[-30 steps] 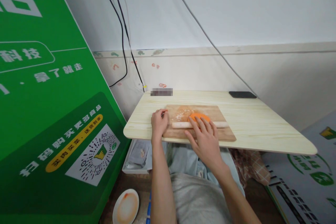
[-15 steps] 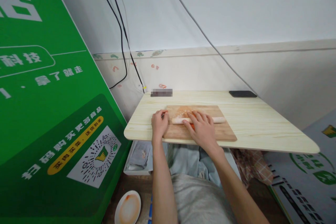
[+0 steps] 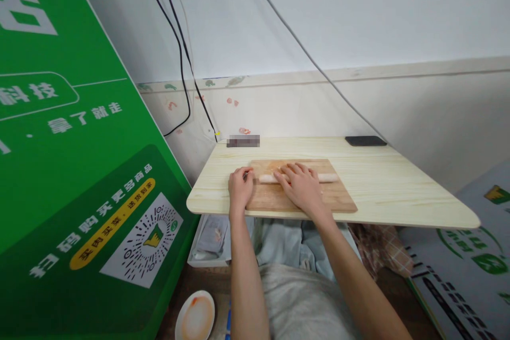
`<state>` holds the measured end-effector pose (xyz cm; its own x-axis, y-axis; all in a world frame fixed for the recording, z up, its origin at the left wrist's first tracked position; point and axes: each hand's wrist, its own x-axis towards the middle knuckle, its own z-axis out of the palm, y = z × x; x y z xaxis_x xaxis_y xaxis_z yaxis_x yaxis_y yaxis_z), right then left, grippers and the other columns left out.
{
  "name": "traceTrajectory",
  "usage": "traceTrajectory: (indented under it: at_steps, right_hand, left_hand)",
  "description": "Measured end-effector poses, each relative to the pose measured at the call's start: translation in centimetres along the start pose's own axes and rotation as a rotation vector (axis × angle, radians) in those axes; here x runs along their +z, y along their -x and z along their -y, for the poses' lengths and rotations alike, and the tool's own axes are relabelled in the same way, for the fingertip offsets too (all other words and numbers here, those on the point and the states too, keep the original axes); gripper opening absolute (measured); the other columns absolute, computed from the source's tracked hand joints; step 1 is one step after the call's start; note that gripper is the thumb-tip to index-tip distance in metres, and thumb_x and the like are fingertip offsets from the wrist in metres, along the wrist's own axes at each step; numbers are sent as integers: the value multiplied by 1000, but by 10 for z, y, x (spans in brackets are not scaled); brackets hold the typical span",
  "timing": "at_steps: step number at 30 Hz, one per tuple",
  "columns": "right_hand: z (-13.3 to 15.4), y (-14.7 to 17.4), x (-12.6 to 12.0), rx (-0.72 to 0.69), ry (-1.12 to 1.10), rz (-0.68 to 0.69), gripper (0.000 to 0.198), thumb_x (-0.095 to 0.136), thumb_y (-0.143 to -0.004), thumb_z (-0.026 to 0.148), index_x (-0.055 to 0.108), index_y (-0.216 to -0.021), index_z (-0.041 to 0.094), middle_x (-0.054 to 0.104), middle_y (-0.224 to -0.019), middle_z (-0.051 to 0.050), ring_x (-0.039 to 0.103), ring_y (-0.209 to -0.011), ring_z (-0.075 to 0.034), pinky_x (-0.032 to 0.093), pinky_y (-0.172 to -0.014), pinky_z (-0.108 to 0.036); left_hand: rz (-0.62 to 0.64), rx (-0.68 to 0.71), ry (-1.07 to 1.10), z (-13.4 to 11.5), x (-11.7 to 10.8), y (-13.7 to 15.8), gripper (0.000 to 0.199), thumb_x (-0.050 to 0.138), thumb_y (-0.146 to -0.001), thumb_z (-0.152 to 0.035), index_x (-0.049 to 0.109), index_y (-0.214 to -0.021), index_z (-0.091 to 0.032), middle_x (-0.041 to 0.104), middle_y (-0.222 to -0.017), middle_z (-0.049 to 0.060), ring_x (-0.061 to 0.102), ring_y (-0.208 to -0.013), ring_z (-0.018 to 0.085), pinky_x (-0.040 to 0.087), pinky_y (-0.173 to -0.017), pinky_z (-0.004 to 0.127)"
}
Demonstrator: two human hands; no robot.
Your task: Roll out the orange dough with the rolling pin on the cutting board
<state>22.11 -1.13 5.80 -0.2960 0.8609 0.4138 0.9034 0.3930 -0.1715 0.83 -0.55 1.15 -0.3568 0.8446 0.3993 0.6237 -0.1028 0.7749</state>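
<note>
A wooden cutting board (image 3: 263, 201) lies near the front edge of the table, with orange smears on its far part. Across it, roughly parallel to that edge, is a pale rolling pin (image 3: 328, 177). My right hand (image 3: 300, 186) rests palm down over the pin's middle, fingers stretched forward; whatever is beneath the palm is hidden. At the board's left side my left hand (image 3: 240, 189) is closed, fingers curled against the edge. A small dark spot shows by its fingertips, too small to make out.
On the table (image 3: 390, 186), a black phone-like slab (image 3: 365, 141) lies at the back right and a blurred dark object (image 3: 243, 141) at the back left. Cables hang down the wall. A green sign (image 3: 99, 180) stands left; a stained white plate (image 3: 195, 316) sits low down.
My right hand and the rolling pin have moved slightly away from me over the board. The orange patch seen under the pin is now covered. My left hand stays by the board's edge.
</note>
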Motion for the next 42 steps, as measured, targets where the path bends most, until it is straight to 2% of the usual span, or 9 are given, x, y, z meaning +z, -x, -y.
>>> traceTrajectory:
  at_steps: [3,7,11,17,23,26,34,39,42]
  right_hand:
    - [0,13,3,-19,3,-52,52,40,-121,54,78,-140,24,76,-151,-12,59,-146,-33,38,-120,-52]
    - [2,53,6,-52,36,-156,58,44,-119,56,66,-160,22,71,-158,-16,60,-144,-35,33,-127,-55]
    - [6,76,3,-54,37,-191,58,47,-117,55,65,-163,25,70,-160,-16,59,-145,-36,32,-128,-56]
    - [4,55,3,-52,58,-138,62,40,-119,57,64,-163,20,72,-157,-16,61,-142,-35,31,-129,-54]
    - [0,28,6,-35,64,-71,62,39,-119,59,67,-160,21,73,-154,-17,60,-143,-35,35,-124,-52]
    - [1,35,6,-31,61,-98,62,41,-119,58,66,-161,20,72,-155,-18,60,-144,-35,34,-126,-53]
    - [3,80,5,-79,63,-178,63,43,-118,57,61,-167,22,68,-161,-17,55,-151,-35,28,-133,-55]
    - [1,42,5,-48,43,-93,63,41,-119,58,63,-164,21,72,-157,-17,57,-149,-35,30,-132,-56]
    - [0,12,1,-20,17,-15,58,37,-120,56,75,-147,22,76,-149,-14,60,-143,-34,35,-128,-53]
  left_hand:
    - [-4,3,1,1,0,0,26,58,-103,-25,83,-109,-22,85,-117,11,78,-110,26,59,-108,43]
    - [2,4,8,2,0,0,27,58,-102,-24,83,-111,-21,85,-117,11,77,-110,27,59,-109,43]
    - [-6,2,-2,2,0,0,26,59,-101,-24,84,-110,-22,85,-116,10,77,-110,26,59,-108,41]
    - [-3,14,14,2,0,1,27,58,-103,-25,83,-111,-20,85,-115,12,77,-109,27,59,-107,43]
    - [-4,-1,-2,0,0,0,26,58,-103,-25,84,-109,-21,85,-118,12,77,-110,27,59,-109,44]
    - [3,-5,-4,1,0,0,26,59,-102,-24,84,-110,-23,85,-117,10,77,-110,26,59,-108,43]
    - [2,-4,11,1,0,-1,25,59,-102,-22,83,-109,-22,85,-116,10,77,-110,25,59,-107,40]
    - [5,-2,7,0,-1,-1,25,60,-102,-22,83,-109,-22,85,-116,10,77,-110,26,59,-108,41]
    - [10,-10,1,0,-2,-1,25,60,-103,-22,83,-110,-23,85,-117,10,77,-110,25,59,-107,40]
